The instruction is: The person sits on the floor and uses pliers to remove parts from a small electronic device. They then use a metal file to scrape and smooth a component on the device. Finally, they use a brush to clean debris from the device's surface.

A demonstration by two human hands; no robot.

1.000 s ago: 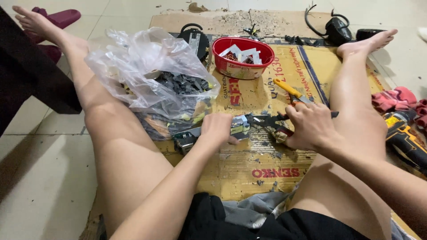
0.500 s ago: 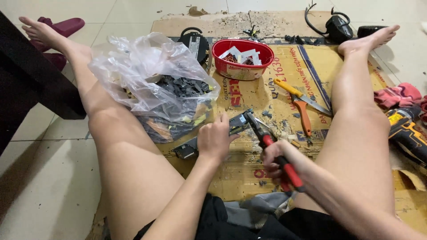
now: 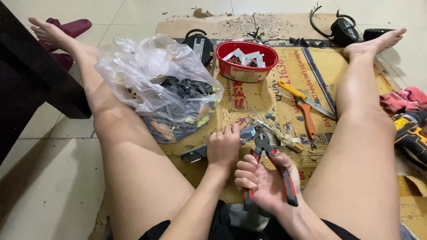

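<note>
I sit on flattened cardboard (image 3: 267, 95) with my legs spread. My right hand (image 3: 262, 184) grips red-and-black pliers (image 3: 273, 162), palm up, jaws pointing away from me. My left hand (image 3: 223, 144) rests fist-like on a small dark and grey part (image 3: 200, 153) lying on the cardboard, just left of the plier jaws. A small taped beige bundle (image 3: 287, 140) lies right of the jaws.
A clear plastic bag (image 3: 155, 82) of dark scrap leans on my left leg. A red bowl (image 3: 247, 60) of pieces stands farther out, orange-handled scissors (image 3: 304, 106) to its right. A yellow-black power drill (image 3: 411, 131) and red cloth (image 3: 402, 100) lie right. Dark furniture (image 3: 31, 84) stands at left.
My right hand picked the pliers off the cardboard, pulled them toward my body and turned palm up. My left hand stayed on the small part.
</note>
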